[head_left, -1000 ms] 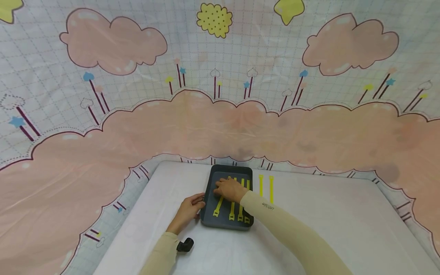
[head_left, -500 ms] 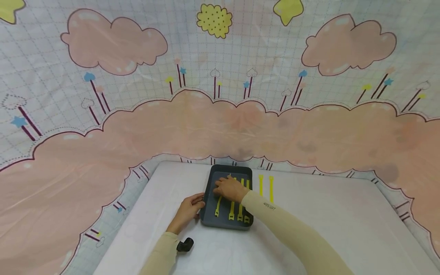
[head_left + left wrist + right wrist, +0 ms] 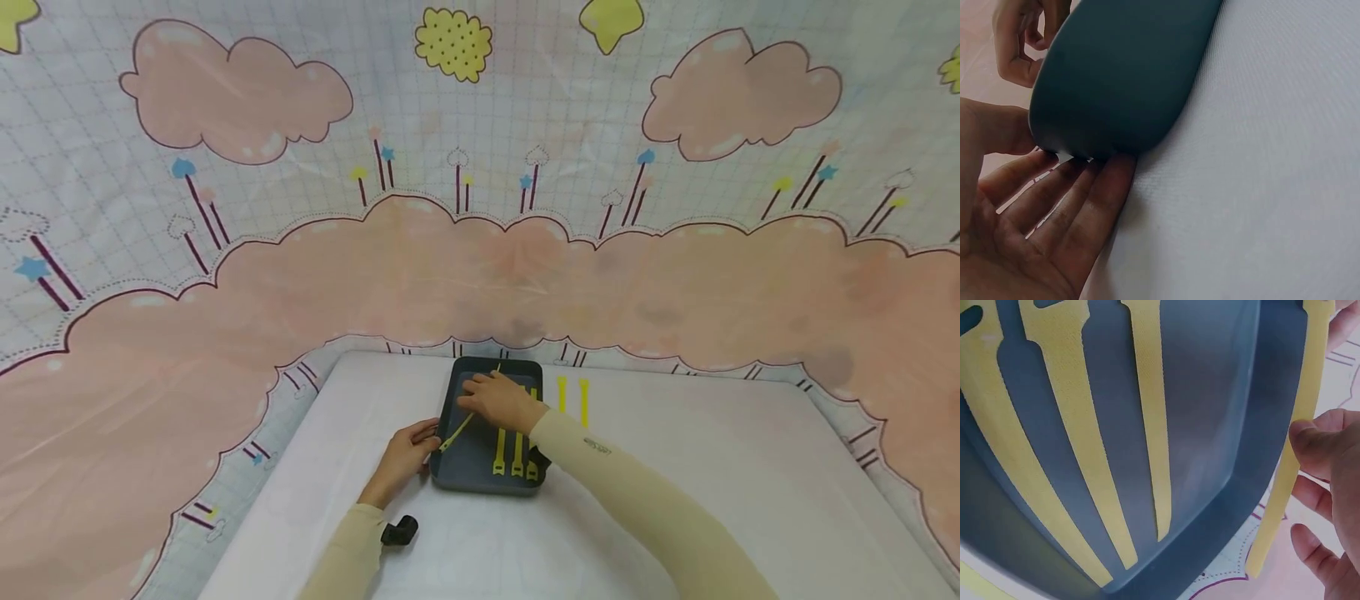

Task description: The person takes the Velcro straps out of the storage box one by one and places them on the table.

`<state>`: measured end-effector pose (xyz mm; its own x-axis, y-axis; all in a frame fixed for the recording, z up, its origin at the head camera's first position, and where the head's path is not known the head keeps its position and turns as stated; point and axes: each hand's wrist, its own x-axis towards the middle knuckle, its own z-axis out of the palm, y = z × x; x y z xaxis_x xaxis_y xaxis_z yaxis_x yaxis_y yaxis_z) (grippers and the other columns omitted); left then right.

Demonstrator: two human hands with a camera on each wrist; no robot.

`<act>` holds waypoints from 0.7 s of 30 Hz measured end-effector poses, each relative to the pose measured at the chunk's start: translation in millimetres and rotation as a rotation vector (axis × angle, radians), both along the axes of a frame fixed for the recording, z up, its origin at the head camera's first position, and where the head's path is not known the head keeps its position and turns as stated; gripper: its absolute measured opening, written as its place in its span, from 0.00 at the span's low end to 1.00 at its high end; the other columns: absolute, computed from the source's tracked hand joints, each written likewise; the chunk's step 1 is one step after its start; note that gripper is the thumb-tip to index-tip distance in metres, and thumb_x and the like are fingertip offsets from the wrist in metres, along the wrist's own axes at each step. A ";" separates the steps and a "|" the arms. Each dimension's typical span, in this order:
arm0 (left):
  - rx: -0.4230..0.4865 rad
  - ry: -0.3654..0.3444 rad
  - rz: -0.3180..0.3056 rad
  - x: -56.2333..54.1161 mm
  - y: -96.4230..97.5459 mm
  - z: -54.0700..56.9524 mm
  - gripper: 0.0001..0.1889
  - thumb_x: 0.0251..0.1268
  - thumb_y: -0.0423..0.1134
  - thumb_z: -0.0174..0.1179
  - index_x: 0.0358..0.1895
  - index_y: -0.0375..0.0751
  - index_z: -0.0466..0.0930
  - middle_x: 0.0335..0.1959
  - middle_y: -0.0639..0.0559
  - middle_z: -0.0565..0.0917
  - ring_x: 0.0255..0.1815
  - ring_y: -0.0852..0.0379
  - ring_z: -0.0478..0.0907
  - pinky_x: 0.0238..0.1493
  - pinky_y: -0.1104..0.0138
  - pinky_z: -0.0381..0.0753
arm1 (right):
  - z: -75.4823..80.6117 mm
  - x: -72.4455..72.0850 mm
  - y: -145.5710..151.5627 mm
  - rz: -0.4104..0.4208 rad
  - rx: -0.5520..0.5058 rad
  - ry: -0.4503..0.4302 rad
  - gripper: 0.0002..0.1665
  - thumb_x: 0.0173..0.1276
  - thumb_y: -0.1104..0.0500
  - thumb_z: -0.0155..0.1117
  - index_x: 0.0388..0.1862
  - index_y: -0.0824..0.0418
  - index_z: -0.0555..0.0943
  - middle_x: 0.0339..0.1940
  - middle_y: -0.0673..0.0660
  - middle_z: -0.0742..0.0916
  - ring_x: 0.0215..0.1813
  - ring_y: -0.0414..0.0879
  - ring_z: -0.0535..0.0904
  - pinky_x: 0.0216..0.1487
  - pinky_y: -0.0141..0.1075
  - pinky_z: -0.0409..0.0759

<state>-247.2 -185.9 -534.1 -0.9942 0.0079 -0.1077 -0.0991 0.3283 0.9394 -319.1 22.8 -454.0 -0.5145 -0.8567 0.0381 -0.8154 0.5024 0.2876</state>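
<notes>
My right hand is over the dark grey tray and pinches a yellow hook-and-loop cable tie between thumb and fingers. The tie slants along the tray's left side in the head view. Three more yellow cable ties lie side by side on the tray floor, their slotted heads toward the near end. My left hand holds the tray's left wall. In the left wrist view its thumb goes over the rim and its fingers touch the outer wall.
Two more yellow cable ties lie on the white table, right of the tray. A black device sits at the left wrist. A patterned cloth hangs behind the table.
The cable tie in my right hand has come away from beside the others and swung toward the tray's left wall. My right hand has shifted slightly up and left. The left hand stays at the tray.
</notes>
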 end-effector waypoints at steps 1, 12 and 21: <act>0.006 -0.007 0.006 -0.1 0.1 -0.4 0.22 0.69 0.34 0.57 0.66 0.39 0.74 0.60 0.37 0.81 0.50 0.52 0.82 0.29 0.65 0.80 | 0.8 0.9 0.4 -0.001 -0.002 -0.002 0.14 0.76 0.55 0.55 0.56 0.44 0.79 0.54 0.47 0.82 0.58 0.45 0.77 0.59 0.46 0.79; 0.009 0.011 0.003 2.8 1.4 4.0 0.22 0.69 0.31 0.56 0.66 0.35 0.74 0.60 0.34 0.80 0.47 0.52 0.82 0.27 0.65 0.80 | 3.8 6.6 6.1 0.016 -0.083 -0.013 0.12 0.74 0.59 0.58 0.53 0.49 0.77 0.56 0.47 0.84 0.57 0.45 0.78 0.57 0.41 0.80; 0.018 0.009 0.013 1.8 1.6 0.3 0.22 0.68 0.31 0.57 0.65 0.37 0.75 0.58 0.36 0.82 0.48 0.53 0.82 0.27 0.66 0.79 | 1.7 13.0 8.6 0.057 -0.242 -0.022 0.11 0.68 0.66 0.63 0.45 0.52 0.78 0.43 0.46 0.84 0.45 0.41 0.78 0.46 0.33 0.80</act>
<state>-245.4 -184.3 -533.8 -0.9951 -0.0027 -0.0983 -0.0943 0.3097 0.9461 -306.1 31.3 -452.2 -0.4681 -0.8517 0.2354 -0.8493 0.5072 0.1464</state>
